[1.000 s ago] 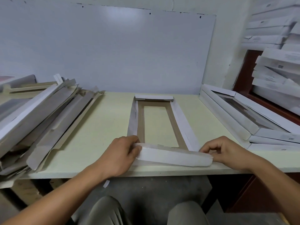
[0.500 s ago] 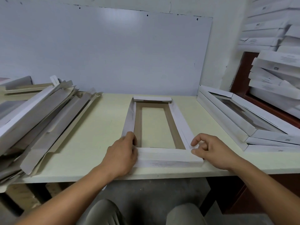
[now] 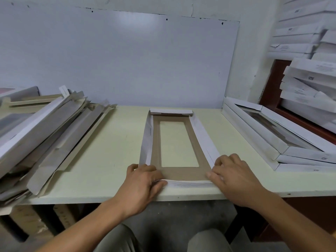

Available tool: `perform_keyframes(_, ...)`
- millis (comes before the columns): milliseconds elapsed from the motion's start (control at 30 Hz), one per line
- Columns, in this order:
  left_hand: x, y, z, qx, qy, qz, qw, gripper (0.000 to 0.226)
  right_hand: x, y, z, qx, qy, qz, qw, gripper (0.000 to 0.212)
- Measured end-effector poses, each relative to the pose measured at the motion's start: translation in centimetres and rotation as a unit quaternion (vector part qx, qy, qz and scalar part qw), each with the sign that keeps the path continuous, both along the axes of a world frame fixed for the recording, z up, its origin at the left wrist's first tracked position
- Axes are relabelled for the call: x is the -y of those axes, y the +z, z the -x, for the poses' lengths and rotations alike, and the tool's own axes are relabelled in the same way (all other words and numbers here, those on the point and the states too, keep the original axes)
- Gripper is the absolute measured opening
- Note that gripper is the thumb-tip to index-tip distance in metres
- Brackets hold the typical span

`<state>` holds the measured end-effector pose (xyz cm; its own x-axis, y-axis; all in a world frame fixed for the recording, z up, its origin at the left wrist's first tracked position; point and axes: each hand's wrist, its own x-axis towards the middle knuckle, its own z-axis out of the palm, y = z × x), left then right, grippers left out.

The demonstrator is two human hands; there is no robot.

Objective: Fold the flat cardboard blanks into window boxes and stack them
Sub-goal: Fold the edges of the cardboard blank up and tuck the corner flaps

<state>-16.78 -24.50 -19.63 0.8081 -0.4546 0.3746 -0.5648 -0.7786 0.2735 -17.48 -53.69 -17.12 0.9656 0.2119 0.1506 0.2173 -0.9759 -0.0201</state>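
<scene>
- Cardboard blank (image 3: pixel 179 172), head view: lies brown side up on the pale table (image 3: pixel 101 160), centred in front of the person, long axis running away from the near edge. A rectangular window opening shows the table surface through it.
- White side flaps stand partly raised along both long edges; the far end flap (image 3: pixel 171 111) is folded over at the end nearest the whiteboard (image 3: pixel 118 60).
- Near end flap (image 3: pixel 189 183): lies low along the table's near edge, spanning between the two hands.
- Left hand (image 3: pixel 143 182): palm down on the near left corner of the blank. Fingers are bent over the corner and the thumb presses the left end of the near flap. The forearm enters from lower left.
- Right hand (image 3: pixel 234 177): palm down on the near right corner, fingers curled onto the right side flap and the fingertips pinching the right end of the near flap. The forearm enters from lower right.
- Hands are apart, one at each near corner.
- Pile of flat blanks (image 3: pixel 41 135): lies loosely fanned at the table's left side.
- Folded window boxes (image 3: pixel 283 142): stacked on the table's right side; further white boxes (image 3: pixel 309 84) are piled beyond them against the wall.
</scene>
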Motion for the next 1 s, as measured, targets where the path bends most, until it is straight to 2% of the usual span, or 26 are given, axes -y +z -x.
perform_keyframes(100,0.4,0.1,-0.1,-0.016,-0.008,0.030,0.999,0.027,-1.5,-0.3,0.7,0.007,0.068,-0.004,0.998,0.049)
perform_keyframes(233,1.0,-0.3,0.2,-0.009,0.012,0.044,0.999,0.024,-3.9,-2.0,1.4,0.039,0.138,-0.030,0.989,0.033)
perform_keyframes(300,1.2,-0.7,0.6,0.013,0.023,0.047,0.999,0.024,-4.2,-2.5,1.1,0.058,0.147,-0.019,0.987,0.034)
perform_keyframes(467,1.8,-0.6,1.7,-0.001,-0.003,0.114,0.993,0.018,-2.3,-0.5,-1.1,-0.071,0.145,0.058,0.985,0.060)
perform_keyframes(533,1.6,-0.5,2.1,0.004,-0.011,0.168,0.986,0.016,-1.4,1.0,-1.6,-0.091,0.166,0.081,0.978,0.052)
perform_keyframes(600,1.0,-0.6,2.2,0.008,0.001,0.191,0.982,0.036,-0.3,3.0,-1.9,-0.103,0.183,0.120,0.970,0.030)
perform_keyframes(667,0.4,-0.8,2.2,-0.002,0.014,0.196,0.981,0.045,1.2,5.7,-2.4,-0.067,0.175,0.186,0.964,0.015)
perform_keyframes(800,-0.2,-1.6,2.2,-0.010,0.007,0.164,0.986,0.045,5.8,10.7,-3.8,0.122,0.152,0.326,0.925,0.032)
perform_keyframes(867,-0.2,-1.9,2.2,-0.005,0.002,0.143,0.990,0.042,8.3,12.5,-3.9,0.202,0.143,0.327,0.912,0.029)
perform_keyframes(1000,-0.1,-2.0,2.1,0.002,0.002,0.114,0.993,0.040,13.5,13.7,-3.6,0.251,0.053,0.329,0.909,0.017)
